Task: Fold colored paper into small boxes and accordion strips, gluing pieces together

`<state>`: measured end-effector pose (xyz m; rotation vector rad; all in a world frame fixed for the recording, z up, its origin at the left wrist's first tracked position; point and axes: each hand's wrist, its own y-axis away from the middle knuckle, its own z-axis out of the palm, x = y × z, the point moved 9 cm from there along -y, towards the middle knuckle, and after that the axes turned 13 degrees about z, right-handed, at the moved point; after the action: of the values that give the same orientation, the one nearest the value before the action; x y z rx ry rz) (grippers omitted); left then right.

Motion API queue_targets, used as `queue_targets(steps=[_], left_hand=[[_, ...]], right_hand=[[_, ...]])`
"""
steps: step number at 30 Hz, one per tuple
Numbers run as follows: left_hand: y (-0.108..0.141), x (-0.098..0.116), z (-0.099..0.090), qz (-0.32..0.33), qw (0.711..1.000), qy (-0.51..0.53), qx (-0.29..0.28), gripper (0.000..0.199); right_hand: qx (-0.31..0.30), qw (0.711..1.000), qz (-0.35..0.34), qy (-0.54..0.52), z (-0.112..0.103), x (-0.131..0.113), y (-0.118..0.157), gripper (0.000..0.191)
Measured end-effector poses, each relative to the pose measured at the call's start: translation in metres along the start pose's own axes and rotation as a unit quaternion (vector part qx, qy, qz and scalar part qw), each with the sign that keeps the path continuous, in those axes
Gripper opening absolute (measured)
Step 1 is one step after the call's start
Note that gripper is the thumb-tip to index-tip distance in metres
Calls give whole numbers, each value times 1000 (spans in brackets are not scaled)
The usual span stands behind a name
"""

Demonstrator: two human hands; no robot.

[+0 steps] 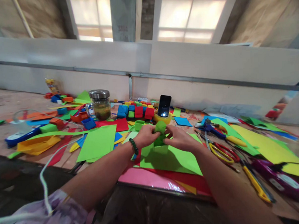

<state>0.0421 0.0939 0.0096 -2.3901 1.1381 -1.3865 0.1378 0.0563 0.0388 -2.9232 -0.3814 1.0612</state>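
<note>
Wide work table [12, 98] strewn with coloured paper sheets. Large green paper sheet [176, 160] lies at the near edge, under both hands. Left hand [146, 136] and right hand [180, 139] meet above it, fingers pinched on a small folded green paper piece [160, 134]; its shape is unclear, possibly a box. Lidded glass jar [100, 105] behind; yellow-handled scissors [222, 152] to the right.

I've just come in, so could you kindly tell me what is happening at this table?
A person's left hand and right hand together pinch a small green paper piece above a green sheet. Scissors, coloured blocks, a jar and a phone lie around.
</note>
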Motion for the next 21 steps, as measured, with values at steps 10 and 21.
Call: queue_targets(steps=[10,21], left_hand=[[1,4,24,10,971,235,-52,32],[6,-5,25,-38,987,111,-107,19]], right_hand=[[30,992,78,96,4,26,-9,12],[24,990,91,106,8,30,-10,9]])
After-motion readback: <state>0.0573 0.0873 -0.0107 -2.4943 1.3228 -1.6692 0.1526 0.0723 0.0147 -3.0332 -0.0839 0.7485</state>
